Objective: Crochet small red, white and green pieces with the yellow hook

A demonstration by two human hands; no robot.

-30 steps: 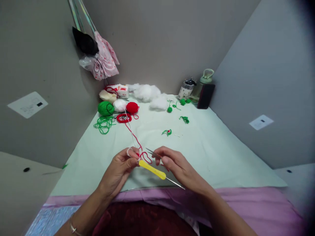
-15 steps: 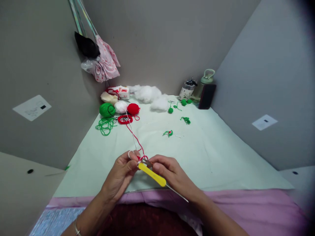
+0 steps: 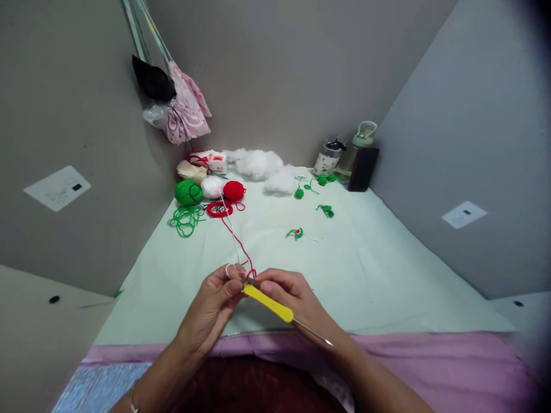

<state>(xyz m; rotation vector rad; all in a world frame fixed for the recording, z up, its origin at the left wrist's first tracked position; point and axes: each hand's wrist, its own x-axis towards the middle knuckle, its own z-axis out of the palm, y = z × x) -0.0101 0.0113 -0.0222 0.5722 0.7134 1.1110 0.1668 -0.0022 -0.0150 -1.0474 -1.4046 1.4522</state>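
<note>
My left hand [image 3: 215,304] is closed, thumb and finger pinching a small piece of red and white crochet work [image 3: 246,281], mostly hidden. White yarn [image 3: 231,267] loops round a finger of that hand. My right hand [image 3: 293,295] pinches a small grey metal tool [image 3: 253,283] whose tip meets the work; its kind is unclear. A yellow-handled crochet hook [image 3: 270,304] slants across below the fingers. One handle end is at the work, and its thin metal shaft [image 3: 314,334] passes over my right wrist. Red yarn [image 3: 241,244] runs from the work to the back.
At the back left lie green [image 3: 188,193], white [image 3: 212,187] and red [image 3: 233,191] yarn balls and loose green yarn [image 3: 184,221]. White stuffing [image 3: 258,164], a bottle [image 3: 364,135] and a phone [image 3: 364,169] stand behind. Small green pieces [image 3: 297,233] lie mid-table.
The grey tool in my right hand has moved left, deeper toward the work, and the right fingers have closed in slightly. The red loop by the fingertips looks smaller.
</note>
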